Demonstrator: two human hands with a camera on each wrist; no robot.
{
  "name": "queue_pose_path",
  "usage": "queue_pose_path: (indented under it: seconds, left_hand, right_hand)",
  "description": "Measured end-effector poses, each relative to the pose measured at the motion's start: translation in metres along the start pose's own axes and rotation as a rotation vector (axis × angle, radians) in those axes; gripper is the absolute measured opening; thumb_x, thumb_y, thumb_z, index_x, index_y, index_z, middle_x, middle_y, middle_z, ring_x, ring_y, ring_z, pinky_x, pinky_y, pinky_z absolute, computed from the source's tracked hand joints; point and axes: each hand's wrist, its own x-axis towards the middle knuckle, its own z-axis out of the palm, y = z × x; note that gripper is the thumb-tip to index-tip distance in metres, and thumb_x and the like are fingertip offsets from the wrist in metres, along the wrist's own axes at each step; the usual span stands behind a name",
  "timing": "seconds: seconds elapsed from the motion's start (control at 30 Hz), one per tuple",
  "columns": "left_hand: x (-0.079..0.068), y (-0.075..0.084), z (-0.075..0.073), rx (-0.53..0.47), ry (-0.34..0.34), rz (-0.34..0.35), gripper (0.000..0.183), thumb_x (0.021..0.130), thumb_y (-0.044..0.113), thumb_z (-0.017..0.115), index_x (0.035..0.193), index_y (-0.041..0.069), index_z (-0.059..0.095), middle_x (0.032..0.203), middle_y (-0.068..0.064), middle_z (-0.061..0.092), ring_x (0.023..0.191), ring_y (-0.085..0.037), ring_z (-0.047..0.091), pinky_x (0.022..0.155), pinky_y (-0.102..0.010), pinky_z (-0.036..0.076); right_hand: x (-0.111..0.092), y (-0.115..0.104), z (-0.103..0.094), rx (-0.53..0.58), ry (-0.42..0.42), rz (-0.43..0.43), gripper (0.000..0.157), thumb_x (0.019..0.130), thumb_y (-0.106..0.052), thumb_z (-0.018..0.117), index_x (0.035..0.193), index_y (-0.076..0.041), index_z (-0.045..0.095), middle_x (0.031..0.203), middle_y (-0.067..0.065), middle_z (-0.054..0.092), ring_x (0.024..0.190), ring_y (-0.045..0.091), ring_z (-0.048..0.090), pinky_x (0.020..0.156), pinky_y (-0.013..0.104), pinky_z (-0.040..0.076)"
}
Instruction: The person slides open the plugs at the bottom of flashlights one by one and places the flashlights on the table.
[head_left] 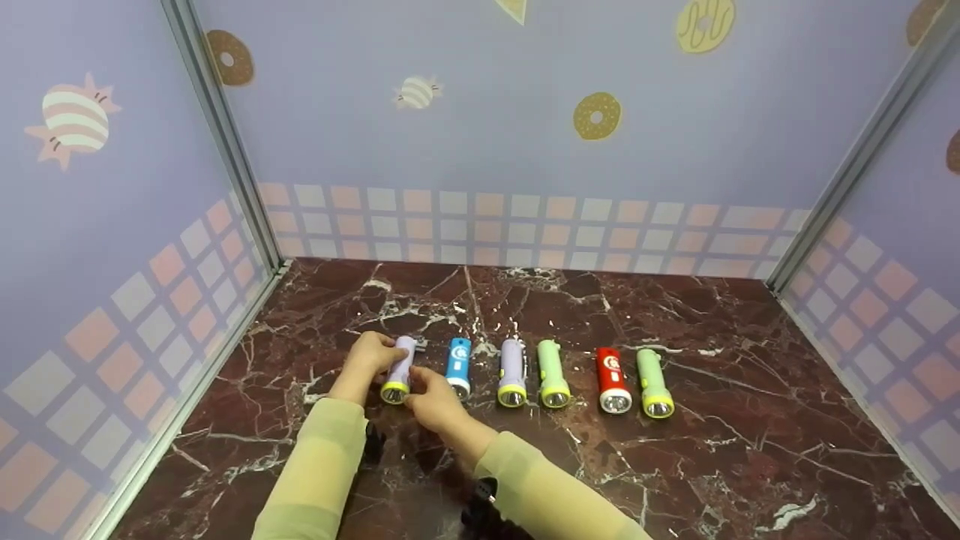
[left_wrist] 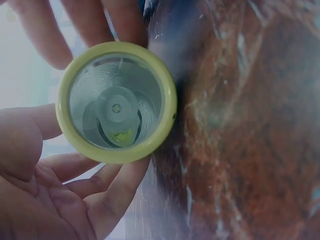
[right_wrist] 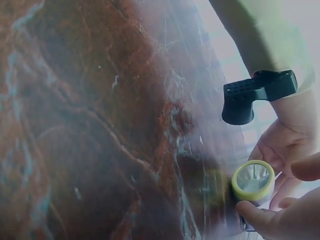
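A lilac flashlight (head_left: 401, 367) with a yellow lens ring lies on the table at the left end of a loose row, lens toward me. My left hand (head_left: 373, 355) grips its body from the left and above, fingers on the far part. My right hand (head_left: 437, 403) touches the right side near its lens end. In the left wrist view the yellow ring (left_wrist: 167, 75) faces the camera, the left hand (left_wrist: 55, 195) curves around behind it, and straight right-hand fingers (left_wrist: 90, 22) reach its other side. The right hand (right_wrist: 295, 215) touches the flashlight (right_wrist: 252, 181) in the right wrist view.
Rightward along the row lie a blue flashlight (head_left: 458, 367), another lilac one (head_left: 512, 364), a green one (head_left: 551, 364), a red one (head_left: 611, 367) and a second green one (head_left: 651, 371). Patterned panels (head_left: 525, 150) enclose the dark marbled table (head_left: 712, 465) at back and sides.
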Motion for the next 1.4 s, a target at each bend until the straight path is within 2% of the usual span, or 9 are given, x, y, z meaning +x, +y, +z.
queue_pose_path:
  seconds: [0.3, 0.63, 0.7, 0.77, 0.9, 1.07, 1.2, 1.33, 1.4]
  left_hand:
    - [-0.002, 0.002, -0.002, 0.021, -0.005, -0.013, 0.048, 0.094, 0.019, 0.069, 0.131, -0.009, 0.062, 0.126, -0.03, 0.066, 0.087, -0.028, 0.071, 0.06, -0.03, 0.062]
    - [-0.002, 0.004, -0.003, 0.06, -0.007, -0.006, 0.05, 0.094, 0.021, 0.069, 0.133, -0.009, 0.061, 0.125, -0.03, 0.066, 0.067, -0.022, 0.066, 0.054, -0.027, 0.058]
    - [-0.002, 0.006, -0.003, 0.098, 0.001, -0.007, 0.051, 0.095, 0.024, 0.068, 0.134, -0.008, 0.06, 0.127, -0.03, 0.065, 0.074, -0.027, 0.07, 0.059, -0.031, 0.061]
    - [-0.002, 0.008, -0.003, 0.156, 0.021, -0.006, 0.053, 0.096, 0.028, 0.066, 0.136, -0.006, 0.059, 0.132, -0.029, 0.064, 0.092, -0.034, 0.072, 0.075, -0.038, 0.063]
    - [-0.004, 0.015, -0.003, 0.226, 0.09, 0.003, 0.057, 0.099, 0.035, 0.061, 0.143, -0.001, 0.055, 0.144, -0.026, 0.058, 0.127, -0.042, 0.06, 0.104, -0.055, 0.052]
    - [-0.006, 0.026, 0.004, 0.162, 0.24, 0.099, 0.055, 0.1, 0.035, 0.061, 0.144, 0.004, 0.055, 0.146, -0.027, 0.055, 0.134, -0.047, 0.052, 0.107, -0.062, 0.047]
    - [-0.008, 0.036, 0.015, 0.081, 0.332, 0.246, 0.048, 0.098, 0.028, 0.065, 0.138, 0.0, 0.06, 0.132, -0.029, 0.062, 0.125, -0.047, 0.057, 0.105, -0.058, 0.049]
    - [-0.009, 0.046, 0.028, 0.038, 0.31, 0.346, 0.043, 0.097, 0.021, 0.067, 0.131, -0.006, 0.063, 0.117, -0.027, 0.069, 0.111, -0.043, 0.065, 0.1, -0.053, 0.052]
    - [-0.009, 0.05, 0.035, 0.043, 0.251, 0.345, 0.043, 0.097, 0.022, 0.067, 0.131, -0.005, 0.063, 0.114, -0.026, 0.07, 0.107, -0.041, 0.066, 0.098, -0.052, 0.053]
  right_hand:
    - [-0.003, 0.001, -0.009, 0.026, 0.004, -0.038, 0.051, 0.09, 0.004, 0.061, 0.14, 0.011, 0.053, 0.137, 0.029, 0.062, 0.128, 0.039, 0.061, 0.108, 0.047, 0.051]
    - [0.0, 0.003, -0.03, 0.093, 0.057, -0.147, 0.045, 0.092, 0.006, 0.059, 0.137, 0.014, 0.054, 0.138, 0.031, 0.06, 0.128, 0.045, 0.06, 0.109, 0.048, 0.051]
    - [0.002, 0.004, -0.034, 0.1, 0.082, -0.165, 0.045, 0.092, 0.006, 0.058, 0.137, 0.014, 0.054, 0.137, 0.031, 0.061, 0.127, 0.044, 0.062, 0.109, 0.046, 0.052]
    - [0.004, 0.005, -0.039, 0.104, 0.112, -0.181, 0.045, 0.092, 0.007, 0.058, 0.137, 0.013, 0.055, 0.137, 0.03, 0.062, 0.126, 0.043, 0.063, 0.108, 0.045, 0.053]
    - [0.006, 0.008, -0.046, 0.121, 0.177, -0.202, 0.044, 0.092, 0.007, 0.058, 0.135, 0.013, 0.057, 0.136, 0.03, 0.063, 0.124, 0.043, 0.064, 0.107, 0.045, 0.054]
    - [0.007, 0.013, -0.05, 0.115, 0.256, -0.187, 0.043, 0.091, 0.006, 0.059, 0.135, 0.01, 0.059, 0.137, 0.029, 0.063, 0.129, 0.044, 0.06, 0.11, 0.049, 0.051]
    - [0.007, 0.018, -0.051, 0.094, 0.288, -0.152, 0.048, 0.09, 0.005, 0.06, 0.138, 0.011, 0.056, 0.14, 0.032, 0.059, 0.133, 0.045, 0.057, 0.113, 0.051, 0.048]
    - [0.008, 0.022, -0.05, 0.031, 0.311, -0.117, 0.051, 0.091, 0.003, 0.062, 0.141, 0.012, 0.053, 0.145, 0.034, 0.054, 0.137, 0.046, 0.052, 0.117, 0.053, 0.043]
    - [0.009, 0.024, -0.049, -0.005, 0.32, -0.099, 0.052, 0.091, 0.001, 0.062, 0.142, 0.012, 0.051, 0.147, 0.033, 0.052, 0.139, 0.046, 0.05, 0.119, 0.053, 0.04]
